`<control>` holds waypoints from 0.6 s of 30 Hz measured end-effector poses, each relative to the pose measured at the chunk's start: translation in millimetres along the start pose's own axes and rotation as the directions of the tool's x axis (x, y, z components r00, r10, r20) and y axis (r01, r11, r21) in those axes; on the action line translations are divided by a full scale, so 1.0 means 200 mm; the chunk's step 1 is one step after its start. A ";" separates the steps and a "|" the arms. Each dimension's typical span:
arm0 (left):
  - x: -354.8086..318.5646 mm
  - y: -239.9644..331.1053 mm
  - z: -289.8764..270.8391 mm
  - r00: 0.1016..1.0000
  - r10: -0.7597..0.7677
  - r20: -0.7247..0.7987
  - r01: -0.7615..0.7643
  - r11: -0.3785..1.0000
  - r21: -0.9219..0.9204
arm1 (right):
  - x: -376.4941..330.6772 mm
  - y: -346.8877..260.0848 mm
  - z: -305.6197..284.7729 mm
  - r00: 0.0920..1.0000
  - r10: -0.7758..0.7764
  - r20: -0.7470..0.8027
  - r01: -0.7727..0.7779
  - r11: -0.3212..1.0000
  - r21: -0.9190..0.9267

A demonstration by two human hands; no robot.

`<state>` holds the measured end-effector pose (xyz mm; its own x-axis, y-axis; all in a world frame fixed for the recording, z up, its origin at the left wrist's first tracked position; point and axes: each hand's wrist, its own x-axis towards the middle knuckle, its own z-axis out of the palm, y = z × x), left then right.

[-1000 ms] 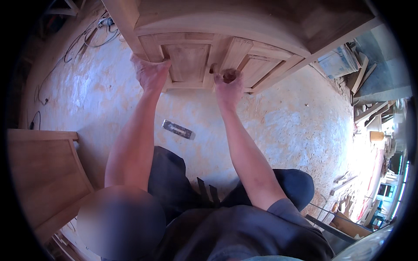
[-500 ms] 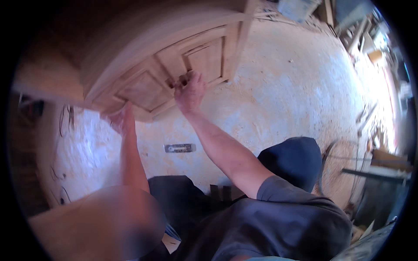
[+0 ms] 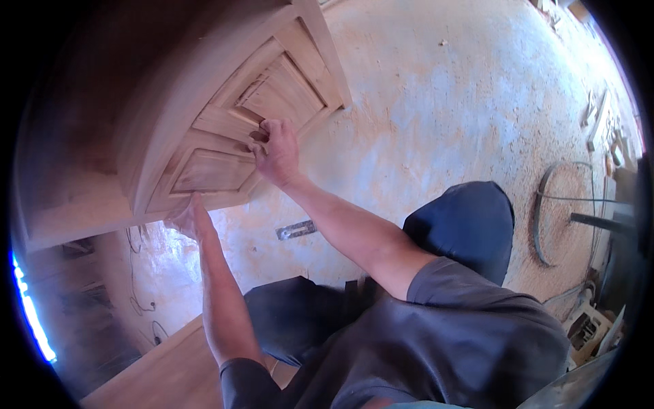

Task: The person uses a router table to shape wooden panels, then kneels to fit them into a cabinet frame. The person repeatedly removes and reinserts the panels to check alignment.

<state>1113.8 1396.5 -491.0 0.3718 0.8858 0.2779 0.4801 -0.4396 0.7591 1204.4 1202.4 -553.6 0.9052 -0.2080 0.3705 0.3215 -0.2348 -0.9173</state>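
A pale wooden cabinet [image 3: 157, 136] with framed, raised-panel doors fills the upper left. My right hand [image 3: 278, 153] is at the meeting stiles between the far door [image 3: 286, 88] and the near door [image 3: 211, 170]. Its fingers are curled around something small and dark, mostly hidden by them. Lower down, my left hand [image 3: 187, 218] grips the near door's bottom edge. The thumb presses up against the door's face, while the fingers pass beneath the edge, partly out of sight.
On the dusty floor [image 3: 409, 116] between my arms and knees lies a flat metal piece [image 3: 296, 230] with a slot. Cables [image 3: 139, 300] run along the left. A wooden board [image 3: 157, 368] is beside my left leg. A round hoop-like thing [image 3: 545, 211] and wood scraps lie at right.
The view has turned, so the cabinet appears tilted more steeply. My right hand stays at the middle of the doors and my left at the bottom edge. A blurred shape at lower left is gone.
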 end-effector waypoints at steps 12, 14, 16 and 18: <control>0.23 -0.41 0.04 0.939 0.035 0.343 0.057 0.966 -0.254 | 0.20 0.69 -0.14 0.375 0.869 0.323 -0.910 0.280 0.305; 0.24 -0.42 0.05 0.940 0.027 0.339 0.042 0.980 -0.195 | 0.26 0.73 -0.08 0.335 0.881 0.335 -0.932 0.258 0.253; 0.25 -0.43 0.03 0.936 -0.005 0.353 0.047 0.993 -0.112 | 0.26 0.76 -0.05 0.325 0.903 0.280 -0.929 0.251 0.271; 0.24 -0.46 0.00 0.944 -0.037 0.327 0.068 0.994 -0.086 | 0.23 0.78 0.02 0.372 0.900 0.226 -0.919 0.322 0.227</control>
<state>1087.4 1479.0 -548.4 0.5934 0.8038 0.0420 0.4345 -0.3638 0.8239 1297.6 1159.9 -680.4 0.6888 -0.0742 -0.7211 -0.6650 0.3311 -0.6694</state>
